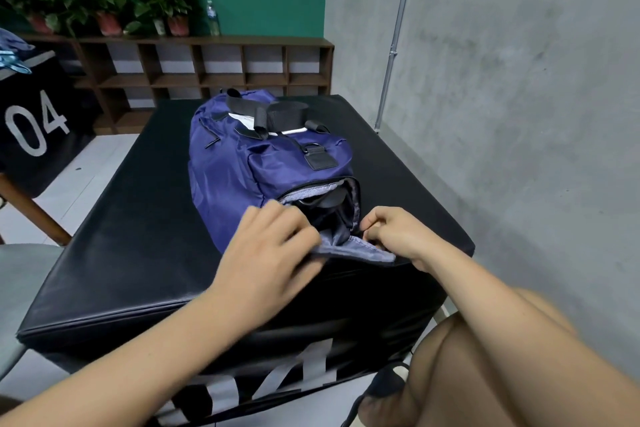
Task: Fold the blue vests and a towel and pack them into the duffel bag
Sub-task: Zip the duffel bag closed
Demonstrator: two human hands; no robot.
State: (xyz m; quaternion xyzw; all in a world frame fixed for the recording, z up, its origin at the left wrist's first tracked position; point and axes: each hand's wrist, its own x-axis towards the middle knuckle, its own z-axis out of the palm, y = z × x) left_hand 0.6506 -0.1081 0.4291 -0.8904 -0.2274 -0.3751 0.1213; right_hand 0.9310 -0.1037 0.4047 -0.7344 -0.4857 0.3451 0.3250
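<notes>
The duffel bag (263,163) lies lengthwise on a black padded block (138,218). Its near end sits right at the fingers and the rest stretches away beyond them. The end pocket is unzipped, and its grey flap (360,251) is folded down toward the person between the two hands.

The left hand (273,246) is on the flap's left end with its fingers bent over the edge of the opening. The hand is motion-blurred, so its hold on the cloth looks like a grip but cannot be confirmed. The right hand (394,236) has its fingers tightly curled and pinches the flap's right corner beside the zipper line. Just past both sets of fingertips the dark pocket mouth gapes, showing grey lining.

Farther beyond the fingers, the black webbing handles (273,114) lie across the bag's top, with a strip of white showing under them. Well beyond the bag stands a brown cubby shelf (214,69) with potted plants (104,0) and a water bottle (212,18) on top.

Far to the left of the left hand's fingers, a second block marked "04" (34,121) carries a heap of blue cloth (14,45).
</notes>
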